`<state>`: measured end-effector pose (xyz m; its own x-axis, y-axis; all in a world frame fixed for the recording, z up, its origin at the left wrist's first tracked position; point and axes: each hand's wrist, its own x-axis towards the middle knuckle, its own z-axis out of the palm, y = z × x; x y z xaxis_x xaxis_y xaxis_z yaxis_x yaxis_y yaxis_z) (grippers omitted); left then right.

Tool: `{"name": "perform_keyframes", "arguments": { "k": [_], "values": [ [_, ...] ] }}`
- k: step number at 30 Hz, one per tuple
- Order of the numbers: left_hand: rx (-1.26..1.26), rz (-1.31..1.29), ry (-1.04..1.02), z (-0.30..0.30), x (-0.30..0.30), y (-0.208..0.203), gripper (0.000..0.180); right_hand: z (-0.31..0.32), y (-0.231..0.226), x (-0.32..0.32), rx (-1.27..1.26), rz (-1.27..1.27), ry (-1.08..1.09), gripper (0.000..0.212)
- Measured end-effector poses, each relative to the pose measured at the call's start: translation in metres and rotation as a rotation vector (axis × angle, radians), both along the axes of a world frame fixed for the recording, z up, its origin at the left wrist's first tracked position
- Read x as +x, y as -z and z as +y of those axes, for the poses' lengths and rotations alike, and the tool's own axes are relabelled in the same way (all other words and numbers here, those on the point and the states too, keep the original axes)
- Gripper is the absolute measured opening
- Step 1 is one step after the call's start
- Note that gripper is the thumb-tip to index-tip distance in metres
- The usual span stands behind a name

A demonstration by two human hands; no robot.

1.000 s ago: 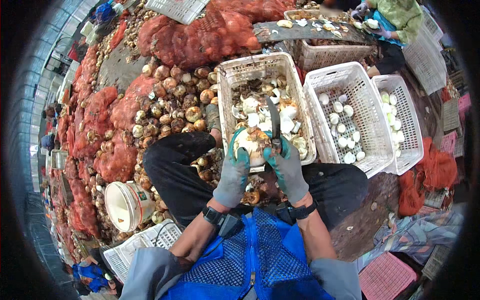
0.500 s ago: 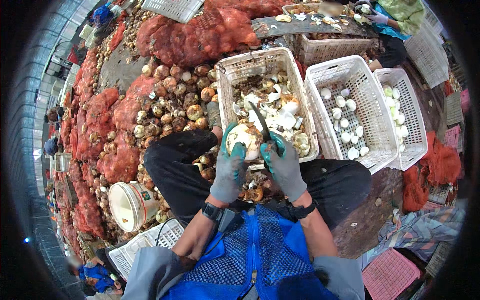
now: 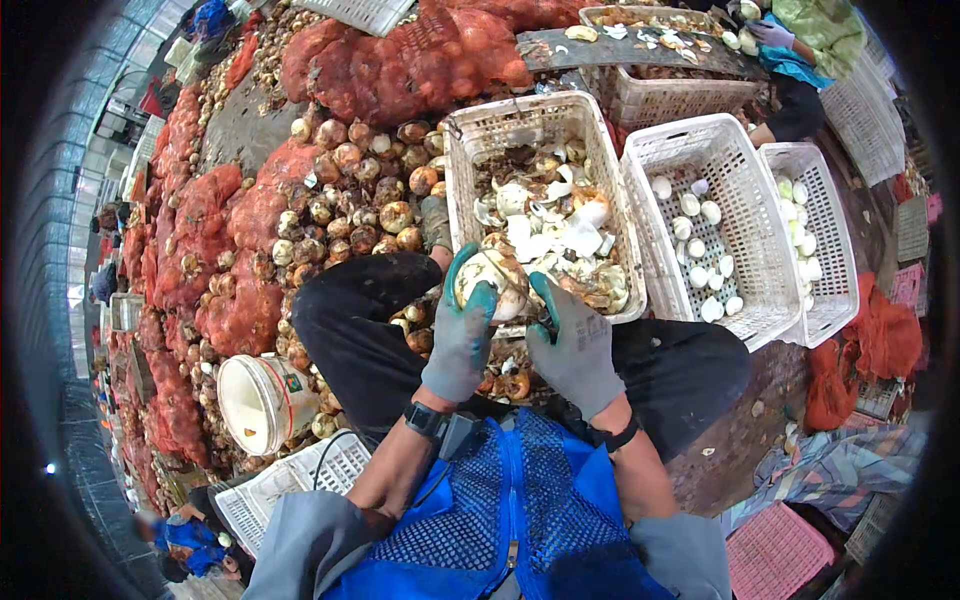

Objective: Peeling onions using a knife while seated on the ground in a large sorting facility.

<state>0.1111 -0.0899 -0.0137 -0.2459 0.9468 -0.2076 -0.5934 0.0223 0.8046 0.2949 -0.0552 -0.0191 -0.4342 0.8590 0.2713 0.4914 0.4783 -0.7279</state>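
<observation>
My left hand point(image 3: 466, 335), in a grey glove with green fingers, is closed around a partly peeled onion point(image 3: 490, 280) with pale flesh and some brown skin. Just right of it, my right hand point(image 3: 575, 345), gloved alike, has its fingers curled beside the onion. The knife held there a moment earlier is now out of sight; only a dark bit shows between finger and thumb. Both hands are over the near edge of a dirty white crate point(image 3: 632, 270) holding onion skins and peelings point(image 3: 545, 232).
To the right stand a white crate point(image 3: 745, 245) with several peeled onions point(image 3: 697, 248) and another crate point(image 3: 835, 240) beside it. Unpeeled onions point(image 3: 350, 190) and red mesh sacks point(image 3: 400, 70) spread left and beyond. A white bucket point(image 3: 250, 405) lies tilted near my knee.
The knife's dark curved blade, upright beside the onion earlier, no longer shows. My right hand has turned and dropped slightly to the right. The left keeps its hold on the onion.
</observation>
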Motion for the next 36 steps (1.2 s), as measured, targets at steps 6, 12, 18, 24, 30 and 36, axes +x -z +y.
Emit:
{"name": "perform_keyframes", "arguments": {
  "k": [6, 12, 18, 24, 30, 36],
  "values": [
    [0.012, 0.083, -0.002, 0.001, 0.001, 0.001, 0.091, -0.004, -0.003, -0.005, -0.112, -0.091, 0.013, 0.076],
    [-0.018, 0.326, -0.008, 0.0, 0.0, 0.006, 0.089, -0.009, 0.019, -0.01, -0.029, -0.084, 0.023, 0.074],
    [-0.07, 0.332, -0.008, 0.004, -0.002, 0.002, 0.082, -0.007, 0.026, -0.014, -0.129, -0.185, 0.017, 0.074],
    [-0.101, 0.187, 0.001, 0.001, -0.008, 0.019, 0.061, 0.007, 0.031, -0.012, -0.158, -0.291, -0.057, 0.082],
    [-0.136, -0.308, 0.058, 0.0, -0.006, 0.021, 0.056, 0.012, 0.063, 0.003, -0.002, -0.285, -0.054, 0.084],
    [-0.098, -0.218, 0.098, -0.001, -0.011, -0.004, 0.065, 0.018, 0.088, 0.028, -0.278, -0.258, 0.171, 0.054]
  ]
}}
